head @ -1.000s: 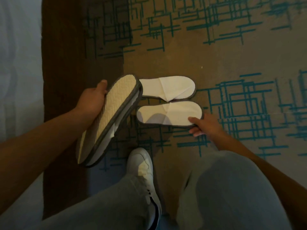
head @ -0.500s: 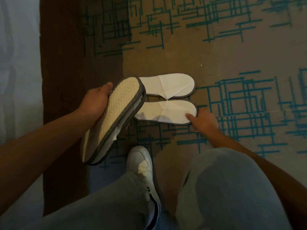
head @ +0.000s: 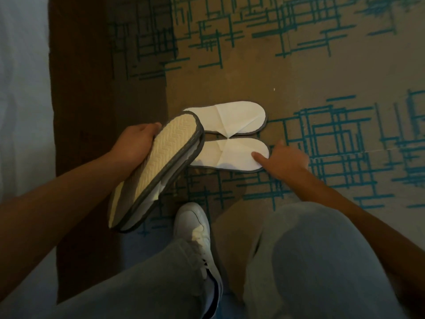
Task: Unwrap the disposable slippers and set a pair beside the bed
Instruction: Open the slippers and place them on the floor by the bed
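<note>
Two white flat slippers with grey edging lie side by side on the carpet, toes to the right: the far slipper and the near slipper. My right hand rests at the near slipper's toe, one finger pressing on its white top. My left hand grips a second stacked pair of slippers held above the floor, beige ribbed sole facing up, its tip covering the heels of the two on the carpet.
The white bed runs down the left edge, with its dark brown base beside the slippers. Patterned tan and teal carpet spreads to the right. My white shoe and grey-trousered knees fill the bottom.
My right hand slid the near slipper closer to the far one, so they now lie nearly touching, and shifted from gripping its edge to pressing a finger on top. The left hand's pair stayed put.
</note>
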### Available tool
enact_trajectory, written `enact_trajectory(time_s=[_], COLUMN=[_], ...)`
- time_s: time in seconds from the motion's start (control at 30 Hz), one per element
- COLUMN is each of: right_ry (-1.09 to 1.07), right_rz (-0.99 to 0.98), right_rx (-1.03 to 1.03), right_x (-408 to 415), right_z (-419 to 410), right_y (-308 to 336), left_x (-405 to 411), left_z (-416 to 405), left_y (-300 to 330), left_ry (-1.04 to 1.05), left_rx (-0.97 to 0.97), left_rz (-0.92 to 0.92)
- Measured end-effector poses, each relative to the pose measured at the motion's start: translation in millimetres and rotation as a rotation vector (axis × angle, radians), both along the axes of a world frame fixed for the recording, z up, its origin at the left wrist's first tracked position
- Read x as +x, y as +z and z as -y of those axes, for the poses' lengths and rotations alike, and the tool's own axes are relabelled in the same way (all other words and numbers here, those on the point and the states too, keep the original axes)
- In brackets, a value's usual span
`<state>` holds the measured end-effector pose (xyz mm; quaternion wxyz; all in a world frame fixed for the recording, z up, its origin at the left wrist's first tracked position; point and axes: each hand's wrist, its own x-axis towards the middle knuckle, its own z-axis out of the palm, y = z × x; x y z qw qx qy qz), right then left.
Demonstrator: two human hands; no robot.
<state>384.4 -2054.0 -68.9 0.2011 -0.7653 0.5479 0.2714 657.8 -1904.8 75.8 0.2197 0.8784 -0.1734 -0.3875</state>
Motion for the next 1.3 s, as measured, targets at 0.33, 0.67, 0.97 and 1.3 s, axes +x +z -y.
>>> enact_trajectory(time_s=[0.33,0.67,0.97,1.3], right_ry=[0.015,-0.531,-0.956,-0.731], right_rz=[0.941,1.039,1.35,1.011], right_rx=[0.672,0.683,0.669,0.612], right_x=[67.3,44.2,5.7,-47.8], right_z=[3.6,16.5,14.4,-109.7], right_y=[183.5,161.8,211.7,293.4], left_x=[-28.5,-39.5,-63.6,-167.2], left_z=[35.6,27.6,73.9,24.1], left_y=[13.0,31.3,74.2,153.5], left_ry=[-0.275,-0.844,-0.962,-0.051], left_rx=[-0.073,0.0,-0.153,-0.206], left_rz=[0.051,-0.116,-0.035,-0.728])
